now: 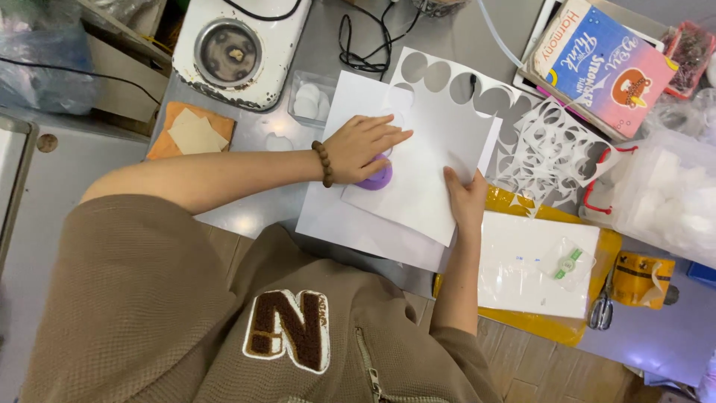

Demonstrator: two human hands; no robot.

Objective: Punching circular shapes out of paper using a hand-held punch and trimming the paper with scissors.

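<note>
Single head view, looking down, close.

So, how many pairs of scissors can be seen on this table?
1. The scissors lie at the right, on the edge of the yellow mat, beside the yellow tape roll. More may be hidden under the paper sheets.

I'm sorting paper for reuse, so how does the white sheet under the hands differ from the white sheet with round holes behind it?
The whole white sheet is uncut; the punched white sheet has circular holes along its far edge. The whole sheet is pinned by the left hand and gripped by the right hand; the punched sheet lies untouched, partly covered. Both are white paper.
</note>
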